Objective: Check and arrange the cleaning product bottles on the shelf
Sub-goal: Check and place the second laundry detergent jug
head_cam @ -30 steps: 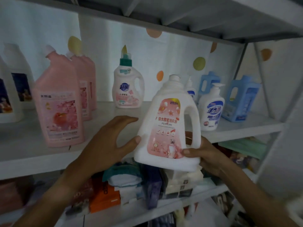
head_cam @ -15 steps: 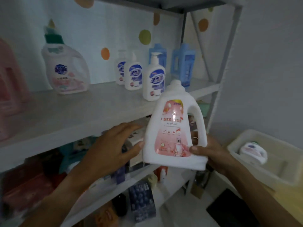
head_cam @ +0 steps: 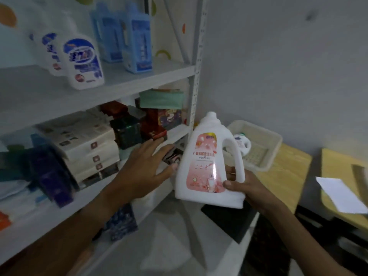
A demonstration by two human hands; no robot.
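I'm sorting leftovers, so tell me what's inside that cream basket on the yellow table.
The cream basket holds one small white bottle lying on its mesh floor. The held detergent jug hides the basket's left end, so anything there is unseen.

A shallow cream basket (head_cam: 275, 150) sits at centre right on a pale wooden tabletop (head_cam: 286, 172), with a small white container (head_cam: 243, 143) lying inside it. A white sheet of paper (head_cam: 341, 195) rests on a second wooden surface (head_cam: 338, 162) at the right edge. In the left half, on the lower board, white boxes (head_cam: 87, 144) are stacked beside dark blue packs (head_cam: 49, 176), a dark patterned box (head_cam: 126, 132) and a folded green cloth (head_cam: 161, 100). A grey wall (head_cam: 278, 56) fills the upper right.
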